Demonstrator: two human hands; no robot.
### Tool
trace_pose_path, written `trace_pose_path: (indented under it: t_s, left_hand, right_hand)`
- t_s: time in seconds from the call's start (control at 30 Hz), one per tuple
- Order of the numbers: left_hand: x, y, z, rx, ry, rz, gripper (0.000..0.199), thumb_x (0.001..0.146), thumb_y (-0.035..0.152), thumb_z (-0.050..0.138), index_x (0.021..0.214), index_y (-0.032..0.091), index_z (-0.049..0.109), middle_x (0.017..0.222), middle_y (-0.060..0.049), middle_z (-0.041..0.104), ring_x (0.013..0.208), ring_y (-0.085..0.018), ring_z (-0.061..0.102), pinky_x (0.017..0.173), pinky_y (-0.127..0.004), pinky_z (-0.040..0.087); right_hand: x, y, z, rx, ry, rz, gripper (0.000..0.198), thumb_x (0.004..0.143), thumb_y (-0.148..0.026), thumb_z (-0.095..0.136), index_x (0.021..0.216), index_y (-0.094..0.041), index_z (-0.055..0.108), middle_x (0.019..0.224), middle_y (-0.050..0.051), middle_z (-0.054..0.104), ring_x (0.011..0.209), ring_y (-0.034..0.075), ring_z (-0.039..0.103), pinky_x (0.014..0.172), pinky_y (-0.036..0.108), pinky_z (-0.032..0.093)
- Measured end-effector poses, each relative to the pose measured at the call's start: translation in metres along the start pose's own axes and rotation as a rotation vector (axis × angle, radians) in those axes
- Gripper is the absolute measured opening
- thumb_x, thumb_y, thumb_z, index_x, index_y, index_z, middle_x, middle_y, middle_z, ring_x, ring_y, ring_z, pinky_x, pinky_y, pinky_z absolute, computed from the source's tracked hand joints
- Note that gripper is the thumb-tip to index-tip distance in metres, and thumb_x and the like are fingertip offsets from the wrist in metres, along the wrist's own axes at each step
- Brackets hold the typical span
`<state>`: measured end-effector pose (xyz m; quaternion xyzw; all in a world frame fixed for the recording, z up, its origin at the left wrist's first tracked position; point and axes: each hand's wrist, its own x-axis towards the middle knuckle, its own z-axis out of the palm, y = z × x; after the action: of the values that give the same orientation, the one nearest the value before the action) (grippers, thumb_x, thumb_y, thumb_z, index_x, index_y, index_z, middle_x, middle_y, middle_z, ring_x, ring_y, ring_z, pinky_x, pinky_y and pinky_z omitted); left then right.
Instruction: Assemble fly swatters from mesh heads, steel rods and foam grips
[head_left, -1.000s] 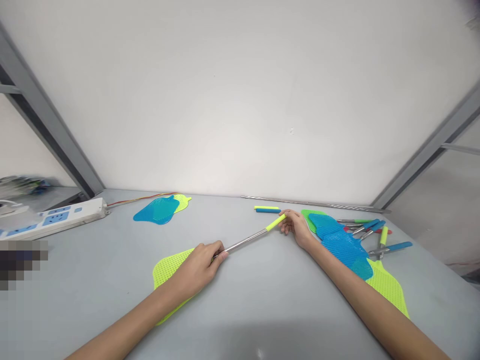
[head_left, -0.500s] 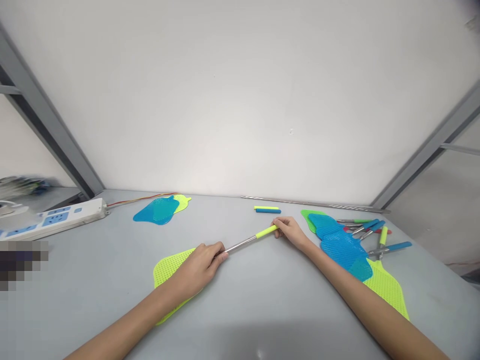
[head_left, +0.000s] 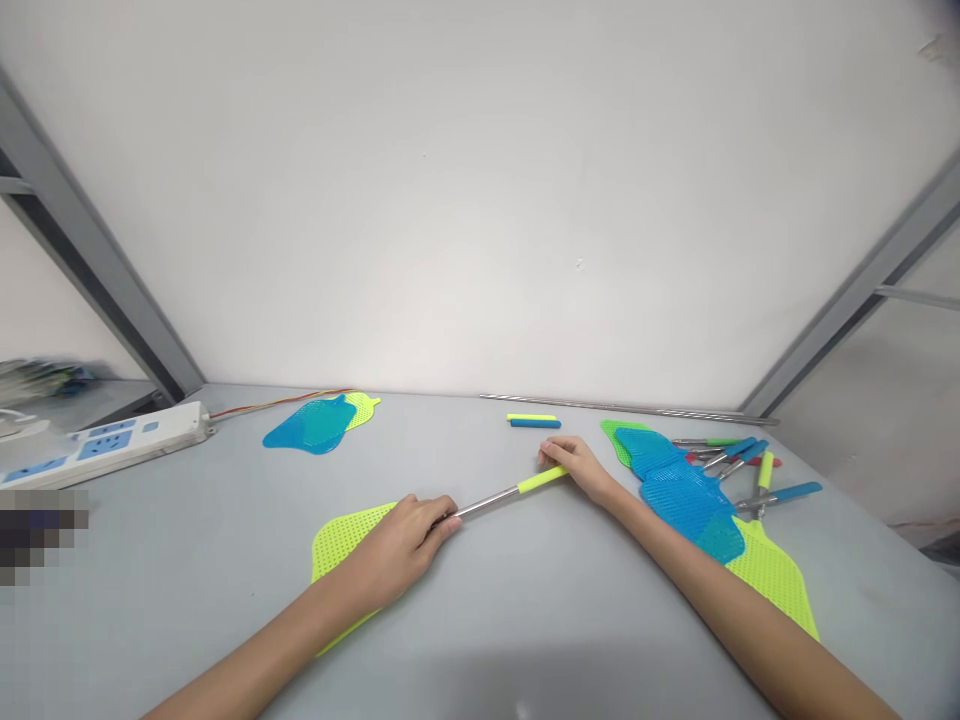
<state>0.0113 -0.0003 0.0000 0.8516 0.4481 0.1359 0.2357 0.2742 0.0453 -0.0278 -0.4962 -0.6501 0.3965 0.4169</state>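
A yellow-green fly swatter (head_left: pixel 351 540) lies at a slant before me, its perforated head partly hidden under my left wrist. My left hand (head_left: pixel 416 540) is closed around its neck, where the metal rod begins. The rod (head_left: pixel 487 502) runs up to a yellow grip sleeve (head_left: pixel 541 480). The end of that grip meets the palm side of my right hand (head_left: pixel 576 465), whose fingers are curled just beyond it. Behind my right hand lie a loose yellow sleeve (head_left: pixel 531 417) and a blue sleeve (head_left: pixel 535 424), side by side.
Several swatters with blue heads (head_left: pixel 682 505) and a yellow head (head_left: pixel 776 580) overlap at the right. Loose blue (head_left: pixel 289 430) and yellow heads (head_left: pixel 365 409) lie back left. Thin metal rods (head_left: pixel 630 405) line the wall. A power strip (head_left: pixel 142 445) sits at the left.
The swatter has shifted slightly right and towards me with my left hand. My right fingertips have left their pinch at the grip's tip, and the grip end now sits against the palm side.
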Motion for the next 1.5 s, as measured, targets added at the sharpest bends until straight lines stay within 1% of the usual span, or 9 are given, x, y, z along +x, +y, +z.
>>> trace_pose_path:
  t_s: [0.17,0.3,0.43,0.57,0.7,0.87,0.97,1.27,1.5]
  left_hand:
    - [-0.003,0.001,-0.002,0.005,-0.056,0.029,0.035,0.086,0.041,0.022,0.081,0.024,0.051,0.07,0.0,0.052,0.071,-0.018,0.048,0.062,-0.027,0.035]
    - [-0.003,0.001,-0.003,0.031,-0.08,0.056,0.032,0.087,0.038,0.02,0.075,0.023,0.047,0.067,0.0,0.051,0.063,-0.016,0.048,0.057,-0.026,0.034]
    - [-0.001,-0.001,-0.002,0.059,-0.06,0.047,0.029,0.086,0.033,0.021,0.068,0.021,0.042,0.063,0.0,0.05,0.057,-0.016,0.047,0.053,-0.025,0.031]
    - [-0.001,-0.004,-0.004,0.072,-0.046,0.021,0.026,0.086,0.03,0.024,0.069,0.021,0.042,0.065,0.0,0.05,0.058,-0.016,0.048,0.053,-0.025,0.031]
    - [-0.001,-0.005,-0.007,0.062,-0.052,0.022,0.03,0.086,0.035,0.022,0.068,0.022,0.043,0.065,0.001,0.051,0.059,-0.015,0.049,0.053,-0.024,0.031]
    - [-0.003,-0.002,-0.009,0.146,-0.083,0.037,0.034,0.087,0.038,0.019,0.066,0.022,0.04,0.059,0.003,0.049,0.051,-0.014,0.046,0.047,-0.023,0.026]
    - [-0.005,0.0,-0.007,0.204,-0.102,0.065,0.032,0.088,0.037,0.019,0.067,0.022,0.038,0.059,0.003,0.05,0.049,-0.014,0.046,0.046,-0.024,0.024]
    - [-0.009,0.004,0.003,0.299,-0.112,0.105,0.032,0.089,0.033,0.018,0.07,0.02,0.041,0.059,0.001,0.054,0.049,-0.015,0.049,0.046,-0.025,0.023]
    - [-0.013,0.009,0.007,0.395,-0.106,0.138,0.028,0.088,0.025,0.021,0.071,0.02,0.042,0.056,0.001,0.055,0.045,-0.015,0.049,0.043,-0.026,0.02]
  right_hand:
    - [-0.007,-0.012,0.012,0.088,-0.137,0.033,0.029,0.073,-0.039,0.045,0.06,-0.015,0.057,0.055,0.0,0.045,0.053,0.011,0.039,0.05,0.022,0.03]
    - [-0.01,-0.017,0.018,0.164,-0.187,0.068,0.03,0.075,-0.038,0.042,0.063,-0.015,0.056,0.053,-0.002,0.039,0.049,0.009,0.037,0.047,0.021,0.03]
    - [-0.009,-0.015,0.021,0.19,-0.226,0.117,0.029,0.074,-0.04,0.045,0.066,-0.015,0.057,0.056,-0.002,0.044,0.048,0.008,0.038,0.045,0.02,0.03]
    - [-0.01,-0.014,0.025,0.191,-0.312,0.192,0.032,0.074,-0.043,0.044,0.072,-0.014,0.057,0.053,-0.001,0.048,0.041,0.007,0.039,0.038,0.018,0.027]
    - [-0.017,-0.023,0.025,0.214,-0.443,0.248,0.033,0.075,-0.044,0.044,0.072,-0.013,0.055,0.045,-0.003,0.046,0.033,0.005,0.03,0.032,0.018,0.019]
    - [-0.024,-0.032,0.025,0.341,-0.592,0.303,0.027,0.07,-0.039,0.054,0.066,-0.012,0.052,0.045,-0.007,0.03,0.037,0.003,0.018,0.034,0.02,0.01]
    - [-0.025,-0.031,0.025,0.385,-0.601,0.318,0.027,0.071,-0.036,0.055,0.06,-0.011,0.049,0.047,-0.007,0.025,0.039,0.003,0.016,0.035,0.021,0.008]
    - [-0.03,-0.029,0.034,0.473,-0.585,0.365,0.029,0.069,-0.032,0.058,0.052,-0.012,0.044,0.046,-0.007,0.023,0.039,0.002,0.016,0.035,0.021,0.007]
    - [-0.037,-0.033,0.043,0.561,-0.581,0.433,0.029,0.07,-0.029,0.059,0.052,-0.012,0.045,0.044,-0.008,0.023,0.037,0.001,0.015,0.034,0.02,0.006]
